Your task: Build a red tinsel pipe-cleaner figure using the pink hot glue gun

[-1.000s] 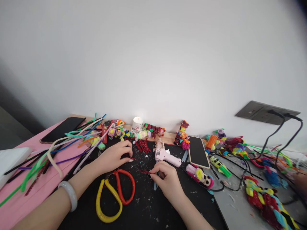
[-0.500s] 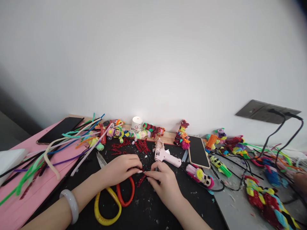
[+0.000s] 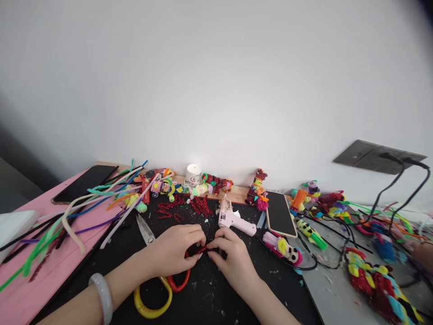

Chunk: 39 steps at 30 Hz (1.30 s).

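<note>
Between the fingertips of both hands is a short piece of red tinsel pipe cleaner [image 3: 202, 249], mostly covered by the fingers. My left hand [image 3: 181, 248] pinches its left end, and my right hand [image 3: 230, 253] pinches the right end. Under my left wrist lie scissors [image 3: 153, 311] with one yellow and one red handle loop, blades pointing away. Cut red tinsel pieces [image 3: 200, 206] are heaped on the black mat [image 3: 267, 284] beyond my hands. A pale pink glue gun [image 3: 237, 222] rests just past my right hand.
Loose coloured pipe cleaners [image 3: 81, 216] spread over a pink board at left, near a dark phone [image 3: 84, 184]. A paper cup [image 3: 194, 175] and pipe-cleaner figures [image 3: 257, 189] line the wall. Another phone [image 3: 282, 214], cables and more figures lie right. Another person's hand [image 3: 423, 255] shows at the right edge.
My left hand has turned and moved slightly right and down, covering more of the red handle. The red piece that angled downward now sits level between both sets of fingertips.
</note>
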Available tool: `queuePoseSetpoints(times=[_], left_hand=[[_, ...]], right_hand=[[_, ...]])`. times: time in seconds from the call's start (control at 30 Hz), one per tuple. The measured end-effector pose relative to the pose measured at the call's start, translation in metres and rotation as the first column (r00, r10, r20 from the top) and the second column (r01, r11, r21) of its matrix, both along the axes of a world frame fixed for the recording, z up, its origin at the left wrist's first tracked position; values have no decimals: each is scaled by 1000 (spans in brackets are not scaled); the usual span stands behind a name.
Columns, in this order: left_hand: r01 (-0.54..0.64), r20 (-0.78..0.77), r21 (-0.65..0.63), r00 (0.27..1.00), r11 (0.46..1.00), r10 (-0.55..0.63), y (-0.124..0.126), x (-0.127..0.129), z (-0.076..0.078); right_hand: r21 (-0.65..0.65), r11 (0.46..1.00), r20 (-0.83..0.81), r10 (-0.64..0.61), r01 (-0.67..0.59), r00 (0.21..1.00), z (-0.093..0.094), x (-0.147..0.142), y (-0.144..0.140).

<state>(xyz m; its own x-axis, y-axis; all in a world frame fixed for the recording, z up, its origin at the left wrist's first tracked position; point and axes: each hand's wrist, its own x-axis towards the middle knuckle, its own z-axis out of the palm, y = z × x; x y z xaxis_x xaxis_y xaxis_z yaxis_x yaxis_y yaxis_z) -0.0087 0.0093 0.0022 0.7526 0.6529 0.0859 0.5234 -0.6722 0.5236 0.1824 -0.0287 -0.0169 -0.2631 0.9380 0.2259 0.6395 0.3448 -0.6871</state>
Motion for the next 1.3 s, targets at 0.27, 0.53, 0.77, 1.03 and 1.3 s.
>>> queuePoseSetpoints(times=[0.27,0.53,0.77,1.03,1.3], left_hand=[[81,14,20,997,997,-81,-1,-1,8],[53,71,62,996,997,-57,4,-7,6],[-190,163,97,971,977,173,16,-15,1],[-594,263,45,783,803,564,37,-36,-4],[-352,23,173,935,920,354,48,-52,-2]], right_hand=[[73,994,-136,-69,80,988,13,6,-1],[81,988,-183,-116,133,976,13,6,2],[59,987,-180,-138,151,974,14,7,2],[38,977,-206,-198,210,958,13,10,3],[41,975,-193,-208,219,959,12,13,4]])
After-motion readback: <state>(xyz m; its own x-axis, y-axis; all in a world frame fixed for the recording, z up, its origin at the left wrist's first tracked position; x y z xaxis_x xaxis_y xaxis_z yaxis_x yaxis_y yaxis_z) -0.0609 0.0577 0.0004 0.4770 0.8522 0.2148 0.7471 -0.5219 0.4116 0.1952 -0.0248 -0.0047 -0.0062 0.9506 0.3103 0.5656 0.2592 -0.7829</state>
